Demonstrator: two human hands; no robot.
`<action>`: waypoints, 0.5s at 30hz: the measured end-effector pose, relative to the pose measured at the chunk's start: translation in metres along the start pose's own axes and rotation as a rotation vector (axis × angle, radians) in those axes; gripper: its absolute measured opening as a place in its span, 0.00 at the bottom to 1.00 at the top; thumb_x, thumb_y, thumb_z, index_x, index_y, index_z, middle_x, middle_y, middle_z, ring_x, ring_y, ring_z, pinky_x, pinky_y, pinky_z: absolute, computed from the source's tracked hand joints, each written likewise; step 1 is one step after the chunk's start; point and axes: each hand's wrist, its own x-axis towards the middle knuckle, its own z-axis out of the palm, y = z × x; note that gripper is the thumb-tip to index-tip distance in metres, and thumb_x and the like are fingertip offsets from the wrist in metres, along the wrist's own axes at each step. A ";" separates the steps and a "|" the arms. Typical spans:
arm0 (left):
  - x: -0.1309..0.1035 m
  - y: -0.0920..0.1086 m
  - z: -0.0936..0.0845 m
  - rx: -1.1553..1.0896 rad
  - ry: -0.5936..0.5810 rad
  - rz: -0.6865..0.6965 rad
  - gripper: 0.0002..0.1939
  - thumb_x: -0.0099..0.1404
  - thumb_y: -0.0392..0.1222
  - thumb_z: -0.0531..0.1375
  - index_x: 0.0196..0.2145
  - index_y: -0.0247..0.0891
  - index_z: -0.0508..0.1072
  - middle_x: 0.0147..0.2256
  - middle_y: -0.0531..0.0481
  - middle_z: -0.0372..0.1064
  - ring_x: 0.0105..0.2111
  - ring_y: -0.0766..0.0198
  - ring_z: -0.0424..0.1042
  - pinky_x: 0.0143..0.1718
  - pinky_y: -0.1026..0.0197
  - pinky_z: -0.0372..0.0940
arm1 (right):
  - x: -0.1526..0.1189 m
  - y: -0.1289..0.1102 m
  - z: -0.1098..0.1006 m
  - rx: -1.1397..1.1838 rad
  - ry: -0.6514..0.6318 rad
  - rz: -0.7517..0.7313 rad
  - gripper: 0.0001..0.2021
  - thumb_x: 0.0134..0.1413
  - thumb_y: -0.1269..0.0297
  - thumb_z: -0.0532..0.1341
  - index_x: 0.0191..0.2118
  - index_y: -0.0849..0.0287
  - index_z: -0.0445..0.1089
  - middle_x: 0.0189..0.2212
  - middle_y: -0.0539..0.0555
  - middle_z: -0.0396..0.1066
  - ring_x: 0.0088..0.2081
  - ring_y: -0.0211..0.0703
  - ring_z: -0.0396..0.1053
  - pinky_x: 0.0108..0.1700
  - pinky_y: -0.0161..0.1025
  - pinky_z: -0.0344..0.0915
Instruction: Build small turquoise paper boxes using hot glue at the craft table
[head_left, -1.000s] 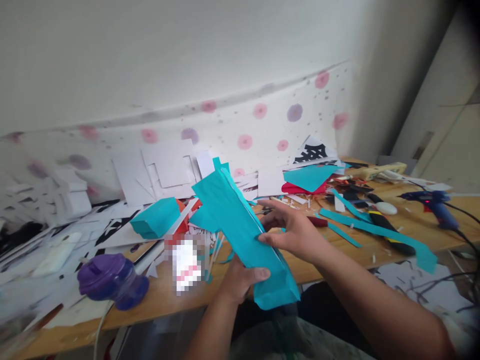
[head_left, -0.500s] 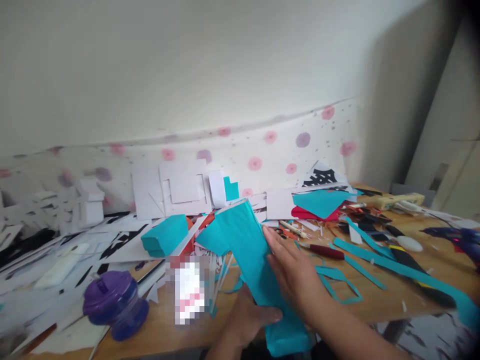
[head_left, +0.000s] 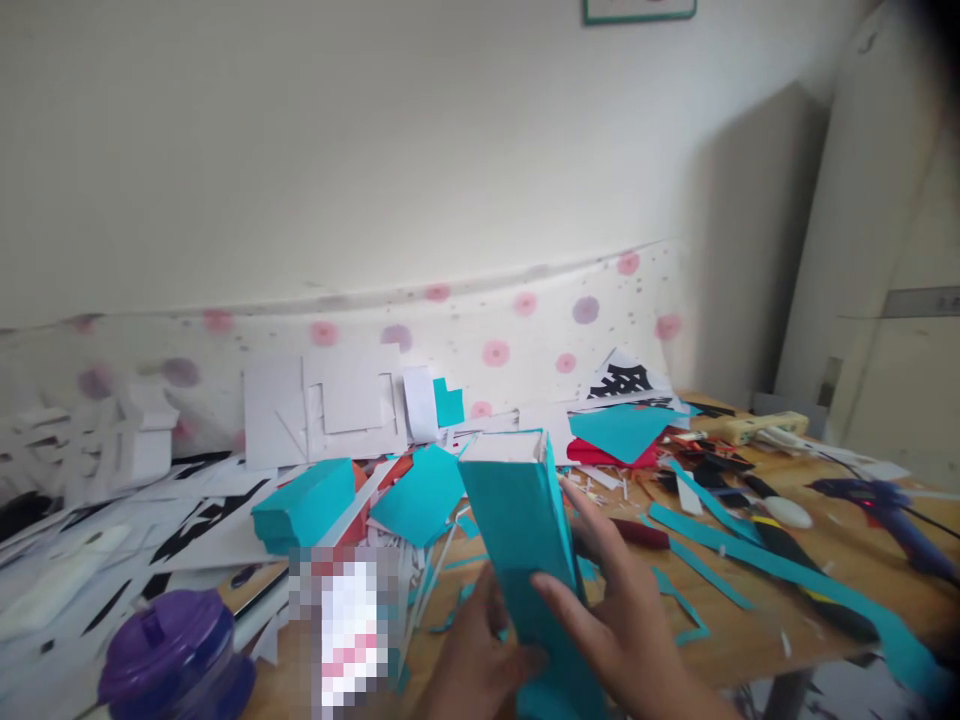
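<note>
- Since it appears to be card wrapped in thin teal paper, the box (head_left: 525, 530) should be light, fairly stiff, and easy to crease or tear at the edges.
- Box is tilted upright above the table (head_left: 810, 610) edge, open end up.
- Left hand (head_left: 472, 665) grips the lower left side; right hand (head_left: 622, 620) lies with fingers spread across the lower front, holding it.
- Hold by the long faces, near the lower half; avoid crushing the open rim.
- Black cut-out characters (head_left: 626, 380) lean on the wall; not readable.

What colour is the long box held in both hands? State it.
Teal paper covers the long box, with a white top end; the head view shows it.
</note>
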 end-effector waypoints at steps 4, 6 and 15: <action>-0.003 0.005 0.029 -0.044 0.368 0.297 0.36 0.55 0.60 0.66 0.57 0.41 0.65 0.56 0.36 0.67 0.50 0.48 0.71 0.52 0.49 0.66 | 0.001 0.001 -0.005 -0.192 0.122 -0.098 0.36 0.60 0.58 0.63 0.70 0.52 0.48 0.55 0.62 0.72 0.48 0.55 0.77 0.45 0.46 0.78; -0.008 0.011 0.046 -0.142 0.314 0.377 0.44 0.53 0.62 0.67 0.62 0.43 0.61 0.60 0.36 0.63 0.56 0.45 0.67 0.55 0.50 0.64 | 0.001 0.001 -0.004 -0.251 0.133 -0.141 0.36 0.60 0.59 0.62 0.70 0.54 0.49 0.53 0.62 0.75 0.47 0.55 0.78 0.43 0.46 0.78; -0.017 0.035 0.068 -0.379 0.322 0.123 0.40 0.57 0.64 0.64 0.61 0.41 0.67 0.58 0.41 0.69 0.60 0.47 0.65 0.59 0.53 0.62 | -0.007 -0.011 0.004 -0.326 0.099 -0.217 0.27 0.62 0.62 0.56 0.65 0.59 0.57 0.50 0.64 0.76 0.46 0.57 0.78 0.39 0.49 0.79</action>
